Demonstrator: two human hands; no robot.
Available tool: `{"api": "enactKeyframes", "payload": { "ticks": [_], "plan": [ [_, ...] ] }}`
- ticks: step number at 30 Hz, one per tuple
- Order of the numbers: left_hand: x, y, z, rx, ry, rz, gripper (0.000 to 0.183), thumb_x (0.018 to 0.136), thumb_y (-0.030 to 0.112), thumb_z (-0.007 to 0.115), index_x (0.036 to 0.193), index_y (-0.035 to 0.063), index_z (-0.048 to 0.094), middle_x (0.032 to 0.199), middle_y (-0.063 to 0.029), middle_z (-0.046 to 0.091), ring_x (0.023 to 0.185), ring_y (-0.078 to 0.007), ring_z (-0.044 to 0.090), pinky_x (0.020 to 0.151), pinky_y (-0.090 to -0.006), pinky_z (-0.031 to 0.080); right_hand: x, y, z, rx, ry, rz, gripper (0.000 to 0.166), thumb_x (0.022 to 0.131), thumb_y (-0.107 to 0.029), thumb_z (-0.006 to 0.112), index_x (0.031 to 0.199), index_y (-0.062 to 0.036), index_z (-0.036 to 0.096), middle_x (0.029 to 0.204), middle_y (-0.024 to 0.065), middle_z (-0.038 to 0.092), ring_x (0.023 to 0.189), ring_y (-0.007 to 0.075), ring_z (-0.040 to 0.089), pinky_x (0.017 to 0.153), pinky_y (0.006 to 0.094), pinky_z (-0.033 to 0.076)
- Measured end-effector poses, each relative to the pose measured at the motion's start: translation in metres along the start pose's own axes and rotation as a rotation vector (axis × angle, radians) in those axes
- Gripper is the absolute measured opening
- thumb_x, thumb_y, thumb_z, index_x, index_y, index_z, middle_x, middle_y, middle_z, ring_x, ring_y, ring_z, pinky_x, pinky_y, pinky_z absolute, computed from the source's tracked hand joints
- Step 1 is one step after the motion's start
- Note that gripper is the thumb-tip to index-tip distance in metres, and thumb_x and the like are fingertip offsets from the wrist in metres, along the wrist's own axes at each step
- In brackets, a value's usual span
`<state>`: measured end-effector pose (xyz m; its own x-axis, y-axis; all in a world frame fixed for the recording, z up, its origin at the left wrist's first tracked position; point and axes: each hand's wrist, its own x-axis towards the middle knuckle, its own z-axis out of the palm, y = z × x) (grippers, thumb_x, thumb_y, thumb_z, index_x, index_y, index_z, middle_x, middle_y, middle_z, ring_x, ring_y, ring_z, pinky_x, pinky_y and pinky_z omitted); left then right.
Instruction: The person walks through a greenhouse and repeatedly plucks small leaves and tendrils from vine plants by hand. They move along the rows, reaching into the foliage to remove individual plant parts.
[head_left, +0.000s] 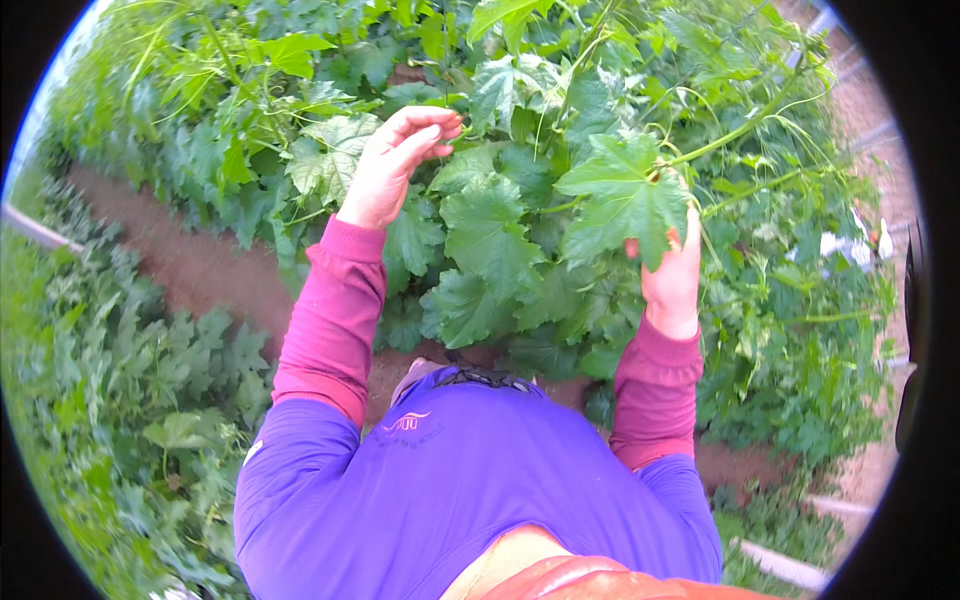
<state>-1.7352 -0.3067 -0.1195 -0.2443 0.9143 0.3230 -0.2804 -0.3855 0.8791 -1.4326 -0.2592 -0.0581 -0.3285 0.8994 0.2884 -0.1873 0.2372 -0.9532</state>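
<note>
Leafy climbing vines (487, 232) with lobed green leaves and curling tendrils stand in front of me. My left hand (401, 154) is raised at the foliage, fingers bent towards the thumb near a thin stem; whether it pinches anything is too small to tell. On the right, my right hand (671, 262) is up behind a broad lobed leaf (626, 191), which hides part of the fingers. A thick green vine stem (735, 135) runs from beside that leaf to the upper right. Whether the right fingers grip the stem or the leaf is hidden.
A thin vertical string (446, 52) hangs among the plants. Bare soil (187, 262) runs between the rows, with more leafy plants (165, 390) at the lower left. White objects (859, 244) lie at the right beside a paler path (885, 165). A pale bar (780, 562) is at the lower right.
</note>
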Motion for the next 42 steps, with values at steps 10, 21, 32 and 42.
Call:
{"api": "enactKeyframes", "payload": {
  "ticks": [10, 21, 32, 42],
  "plan": [
    [0.035, -0.059, -0.023, 0.098, 0.185, -0.044, 0.024, 0.085, -0.003, 0.052, 0.108, 0.0022, 0.059, 0.102, -0.0061, 0.063, 0.093, -0.014, 0.059, 0.08, -0.0263, 0.048, -0.033, -0.008, -0.035, -0.003, 0.292, -0.057, 0.029, 0.094, -0.016, 0.047, 0.117, 0.0012, 0.054, 0.104, 0.0092, 0.062, 0.089, 0.0126, 0.06, 0.077, 0.0246, 0.047],
    [0.055, -0.148, -0.038, 0.493, 0.07, -0.271, 0.053, 0.07, -0.012, 0.051, 0.121, 0.0024, 0.051, 0.113, -0.0052, 0.056, 0.106, -0.0147, 0.051, 0.091, -0.0252, 0.041, -0.033, -0.004, -0.073, 0.064, 0.13, -0.045, 0.038, 0.091, -0.02, 0.05, 0.122, 0.0029, 0.05, 0.114, 0.0129, 0.06, 0.1, 0.0185, 0.06, 0.088, 0.0294, 0.047],
    [0.002, -0.134, -0.075, 0.64, 0.382, -0.201, 0.015, 0.09, 0.011, 0.059, 0.104, 0.0057, 0.058, 0.081, 0.0035, 0.059, 0.07, -0.0061, 0.052, 0.064, -0.0213, 0.042, -0.033, 0.027, -0.05, -0.242, 0.007, 0.116, 0.034, 0.091, -0.005, 0.051, 0.124, -0.0001, 0.049, 0.109, 0.0092, 0.06, 0.08, 0.0144, 0.062, 0.067, 0.0235, 0.05],
    [-0.008, -0.102, -0.116, 0.036, 0.102, -0.301, 0.021, 0.088, 0.002, 0.061, 0.107, 0.0096, 0.058, 0.088, 0.0055, 0.059, 0.071, -0.0027, 0.048, 0.059, -0.0185, 0.038, -0.026, 0.096, 0.158, -0.14, -0.57, 0.502, 0.033, 0.085, -0.007, 0.061, 0.116, -0.0031, 0.054, 0.09, 0.0025, 0.06, 0.067, 0.0071, 0.054, 0.057, 0.0225, 0.046]
  ]
}}
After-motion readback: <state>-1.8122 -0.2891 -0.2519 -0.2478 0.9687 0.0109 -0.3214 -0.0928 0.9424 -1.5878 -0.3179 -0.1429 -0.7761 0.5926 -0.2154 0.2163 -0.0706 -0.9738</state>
